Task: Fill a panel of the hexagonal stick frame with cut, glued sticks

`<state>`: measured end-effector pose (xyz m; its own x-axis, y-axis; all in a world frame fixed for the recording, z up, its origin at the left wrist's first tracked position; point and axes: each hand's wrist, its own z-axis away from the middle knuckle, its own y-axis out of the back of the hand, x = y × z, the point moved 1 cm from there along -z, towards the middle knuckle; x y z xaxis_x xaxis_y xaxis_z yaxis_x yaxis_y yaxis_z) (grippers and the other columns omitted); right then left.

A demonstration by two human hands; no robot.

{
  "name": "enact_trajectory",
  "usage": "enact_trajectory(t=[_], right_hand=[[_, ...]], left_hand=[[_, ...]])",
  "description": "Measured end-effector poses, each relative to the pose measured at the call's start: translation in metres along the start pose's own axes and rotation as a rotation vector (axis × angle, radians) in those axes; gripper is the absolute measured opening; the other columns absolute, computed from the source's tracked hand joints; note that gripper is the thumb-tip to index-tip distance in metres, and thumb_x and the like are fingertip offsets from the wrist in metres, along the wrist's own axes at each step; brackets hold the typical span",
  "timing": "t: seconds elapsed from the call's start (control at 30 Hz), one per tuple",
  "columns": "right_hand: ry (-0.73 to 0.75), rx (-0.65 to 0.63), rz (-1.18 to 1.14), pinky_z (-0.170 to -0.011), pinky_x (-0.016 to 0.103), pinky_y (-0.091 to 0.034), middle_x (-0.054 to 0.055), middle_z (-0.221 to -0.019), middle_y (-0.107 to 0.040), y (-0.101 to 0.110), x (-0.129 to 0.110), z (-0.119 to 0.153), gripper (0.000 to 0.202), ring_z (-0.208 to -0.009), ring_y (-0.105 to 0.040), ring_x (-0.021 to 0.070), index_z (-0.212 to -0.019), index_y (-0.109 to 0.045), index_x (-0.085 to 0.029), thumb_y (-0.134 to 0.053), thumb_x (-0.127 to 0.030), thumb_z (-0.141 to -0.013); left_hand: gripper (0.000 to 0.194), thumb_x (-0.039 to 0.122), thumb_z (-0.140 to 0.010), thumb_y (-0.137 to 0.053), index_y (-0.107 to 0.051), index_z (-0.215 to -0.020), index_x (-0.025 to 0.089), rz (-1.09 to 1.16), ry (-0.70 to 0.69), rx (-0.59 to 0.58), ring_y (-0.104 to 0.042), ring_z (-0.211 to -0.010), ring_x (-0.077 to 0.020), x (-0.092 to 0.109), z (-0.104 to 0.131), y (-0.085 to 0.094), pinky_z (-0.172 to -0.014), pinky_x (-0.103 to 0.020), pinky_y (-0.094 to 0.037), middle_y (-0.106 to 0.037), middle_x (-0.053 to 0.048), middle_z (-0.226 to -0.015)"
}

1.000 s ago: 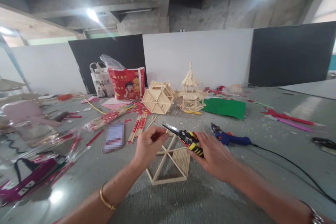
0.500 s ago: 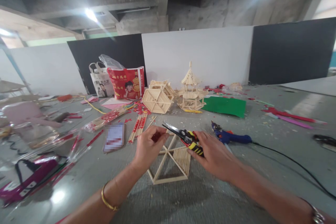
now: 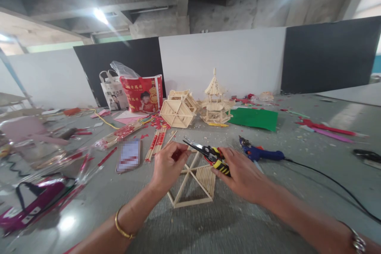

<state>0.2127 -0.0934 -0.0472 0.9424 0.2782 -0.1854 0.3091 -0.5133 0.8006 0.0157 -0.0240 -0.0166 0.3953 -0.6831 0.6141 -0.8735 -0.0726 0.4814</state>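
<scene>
Between the two hands, on the grey floor, lies a hexagonal frame of wooden sticks, one of its wedges already filled with a row of sticks. The left hand is curled over the frame's far left edge, fingers pinched together; something small and reddish shows inside the pinch, but what it is cannot be told. The right hand is closed around the yellow-and-black handles of a pair of cutters, whose dark blades point left toward the left fingertips and stand slightly parted just above the frame.

Just beyond the right hand lies a blue glue gun with its black cord trailing off to the right. Beyond the left hand lie loose red-tipped sticks and a phone; farther off stand a stick pagoda and another hexagonal stick model.

The chief risk looks to be the blade tips, which sit very near the left fingers: a squeeze without a clear view could nip skin. A hard snip may also jolt the light frame and crack a glued joint, or send an offcut flying.
</scene>
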Motion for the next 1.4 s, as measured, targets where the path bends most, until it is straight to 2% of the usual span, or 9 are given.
enact_trajectory(t=[0.53,0.8,0.97,1.27,1.4], right_hand=[[-0.050,-0.125,0.051,-0.080,0.041,-0.045,0.016,-0.104,-0.060,0.009,0.001,-0.002,0.040,-0.094,-0.057,0.0288,-0.113,-0.047,-0.013,-0.049,-0.042,-0.085],[-0.039,-0.112,0.054,-0.080,0.042,-0.045,0.014,-0.100,-0.060,0.012,0.000,-0.001,0.040,-0.093,-0.057,0.0285,-0.113,-0.046,-0.014,-0.048,-0.043,-0.085],[-0.058,-0.132,0.056,-0.082,0.040,-0.044,0.019,-0.104,-0.059,0.012,0.000,-0.002,0.043,-0.096,-0.057,0.0293,-0.112,-0.047,-0.009,-0.050,-0.043,-0.085],[-0.032,-0.071,0.049,-0.079,0.042,-0.046,0.015,-0.100,-0.060,0.010,-0.001,-0.002,0.047,-0.092,-0.058,0.0291,-0.112,-0.047,-0.013,-0.046,-0.052,-0.086],[-0.035,-0.077,0.039,-0.079,0.043,-0.046,0.017,-0.103,-0.060,0.008,-0.001,-0.002,0.048,-0.093,-0.058,0.0297,-0.112,-0.046,-0.012,-0.044,-0.052,-0.087]], left_hand=[[0.007,0.024,-0.074,-0.063,-0.065,-0.074,0.018,-0.044,-0.082,0.066,-0.055,-0.057,-0.0077,-0.004,-0.003,-0.007,-0.055,-0.020,-0.044,-0.064,0.002,-0.067],[0.005,0.021,-0.073,-0.064,-0.066,-0.073,0.017,-0.069,-0.122,0.085,-0.054,-0.055,-0.0063,-0.002,-0.004,-0.008,-0.053,-0.018,-0.043,-0.064,0.003,-0.066],[0.007,0.023,-0.074,-0.063,-0.066,-0.074,0.017,-0.062,-0.117,0.082,-0.055,-0.055,-0.0065,-0.003,-0.004,-0.008,-0.054,-0.019,-0.044,-0.065,0.003,-0.068],[0.005,0.023,-0.075,-0.063,-0.064,-0.074,0.018,-0.068,-0.112,0.074,-0.056,-0.056,-0.0071,-0.004,-0.003,-0.006,-0.055,-0.019,-0.044,-0.064,0.003,-0.067],[0.004,0.021,-0.075,-0.063,-0.064,-0.073,0.018,-0.089,-0.128,0.083,-0.055,-0.056,-0.0072,-0.002,-0.002,-0.003,-0.054,-0.019,-0.044,-0.063,0.003,-0.066]])
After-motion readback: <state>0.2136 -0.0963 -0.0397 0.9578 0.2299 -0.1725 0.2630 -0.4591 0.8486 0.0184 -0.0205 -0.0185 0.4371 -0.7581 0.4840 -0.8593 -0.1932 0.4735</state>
